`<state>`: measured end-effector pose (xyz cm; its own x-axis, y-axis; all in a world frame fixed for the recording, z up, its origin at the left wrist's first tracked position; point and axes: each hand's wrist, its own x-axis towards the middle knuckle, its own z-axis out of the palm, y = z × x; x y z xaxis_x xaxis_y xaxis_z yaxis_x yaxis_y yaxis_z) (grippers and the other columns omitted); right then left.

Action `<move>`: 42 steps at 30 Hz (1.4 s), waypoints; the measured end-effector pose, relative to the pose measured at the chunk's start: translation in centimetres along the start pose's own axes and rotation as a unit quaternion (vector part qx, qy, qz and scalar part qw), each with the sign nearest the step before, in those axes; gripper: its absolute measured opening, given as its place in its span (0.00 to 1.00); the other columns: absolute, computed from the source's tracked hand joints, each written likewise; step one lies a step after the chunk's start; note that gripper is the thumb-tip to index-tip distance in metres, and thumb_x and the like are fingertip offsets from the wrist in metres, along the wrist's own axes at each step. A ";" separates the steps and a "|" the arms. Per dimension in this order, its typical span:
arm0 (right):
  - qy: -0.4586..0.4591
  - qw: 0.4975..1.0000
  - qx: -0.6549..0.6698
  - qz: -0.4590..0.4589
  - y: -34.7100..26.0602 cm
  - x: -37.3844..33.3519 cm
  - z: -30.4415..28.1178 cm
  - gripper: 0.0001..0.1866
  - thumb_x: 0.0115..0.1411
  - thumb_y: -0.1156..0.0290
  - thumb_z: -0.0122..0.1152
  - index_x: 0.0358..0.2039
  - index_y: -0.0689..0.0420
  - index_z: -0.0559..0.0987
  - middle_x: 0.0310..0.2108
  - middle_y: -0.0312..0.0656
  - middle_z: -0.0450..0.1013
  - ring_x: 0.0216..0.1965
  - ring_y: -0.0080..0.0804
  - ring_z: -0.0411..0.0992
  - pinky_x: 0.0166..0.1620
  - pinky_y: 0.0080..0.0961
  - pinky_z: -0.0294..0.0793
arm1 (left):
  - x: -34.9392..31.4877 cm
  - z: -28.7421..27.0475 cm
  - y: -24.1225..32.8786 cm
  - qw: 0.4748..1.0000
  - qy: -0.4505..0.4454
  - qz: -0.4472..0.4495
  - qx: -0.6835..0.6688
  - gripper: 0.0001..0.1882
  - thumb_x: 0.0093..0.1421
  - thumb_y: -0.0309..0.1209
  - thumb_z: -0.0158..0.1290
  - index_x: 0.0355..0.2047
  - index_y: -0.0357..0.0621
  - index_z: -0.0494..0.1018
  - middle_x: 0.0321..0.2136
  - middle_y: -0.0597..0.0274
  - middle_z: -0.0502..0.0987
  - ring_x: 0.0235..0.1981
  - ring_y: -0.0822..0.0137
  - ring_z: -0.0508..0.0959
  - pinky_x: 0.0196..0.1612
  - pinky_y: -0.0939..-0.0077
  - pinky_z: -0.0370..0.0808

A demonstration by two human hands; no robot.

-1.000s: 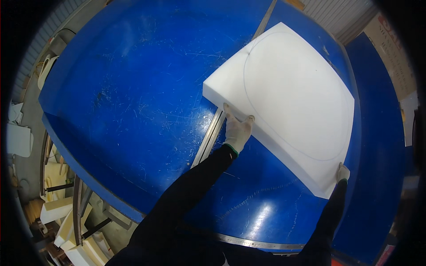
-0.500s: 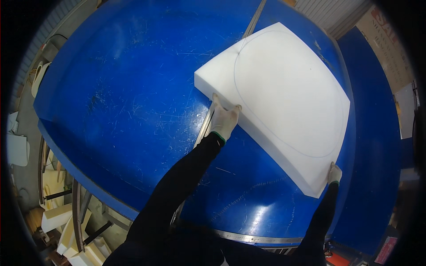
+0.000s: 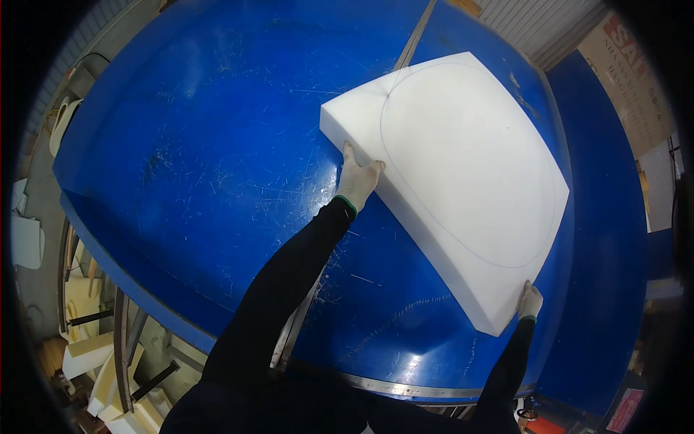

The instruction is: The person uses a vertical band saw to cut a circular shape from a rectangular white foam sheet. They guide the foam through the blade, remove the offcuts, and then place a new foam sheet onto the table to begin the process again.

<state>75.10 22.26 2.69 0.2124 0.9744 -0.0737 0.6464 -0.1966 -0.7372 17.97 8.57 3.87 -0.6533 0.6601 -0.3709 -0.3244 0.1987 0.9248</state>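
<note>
A thick white foam block, with a rounded outline drawn on its top face, lies on the blue table. A thin metal band meets its far-left side, near the start of the drawn line. My left hand, in a pale glove with a green cuff, grips the block's near-left side, thumb and forefinger spread along it. At the near-right corner, my right hand, gloved likewise, holds the block's right edge. Some of its fingers are hidden.
A metal strip runs along the table's near edge, and a metal-edged slot crosses the surface under my left arm. Cream foam offcuts are piled below at the left. A blue panel rises at the right.
The foam block has turned slightly clockwise, its near corner shifting left and its far corner right. Both hands have moved with it, the left one a little farther away, the right one nearer.
</note>
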 end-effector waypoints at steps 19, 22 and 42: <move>0.013 0.999 0.043 0.029 -2.3 -11.7 1.4 0.24 0.72 0.62 0.55 0.16 0.54 0.68 0.11 0.29 0.58 0.12 0.20 0.53 0.18 0.24 0.49 | 5.1 -0.2 0.9 1.000 0.026 0.014 0.008 0.51 0.56 0.31 0.61 0.72 0.28 0.43 0.58 0.35 0.71 0.56 0.50 0.76 0.58 0.69 0.73; 0.026 0.999 0.035 0.021 -2.4 -13.4 2.0 0.24 0.71 0.61 0.56 0.16 0.54 0.68 0.12 0.29 0.58 0.13 0.19 0.53 0.18 0.24 0.50 | 5.7 -0.4 1.1 0.999 0.030 0.023 -0.004 0.51 0.56 0.31 0.61 0.71 0.29 0.43 0.56 0.35 0.72 0.54 0.50 0.78 0.56 0.67 0.75; -0.038 0.975 0.140 0.166 0.4 -6.1 -1.3 0.34 0.62 0.32 0.57 0.28 0.57 0.73 0.23 0.37 0.70 0.20 0.26 0.71 0.22 0.28 0.73 | -7.0 1.4 -1.0 0.984 -0.175 -0.033 0.027 0.61 0.57 0.39 0.65 0.74 0.41 0.29 0.69 0.42 0.55 0.67 0.43 0.62 0.62 0.31 0.62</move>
<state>75.02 16.05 3.74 0.3138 0.8697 -0.3810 0.3241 -0.4753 -0.8180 23.86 4.78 5.63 -0.3537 0.8517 -0.3867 -0.3143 0.2811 0.9067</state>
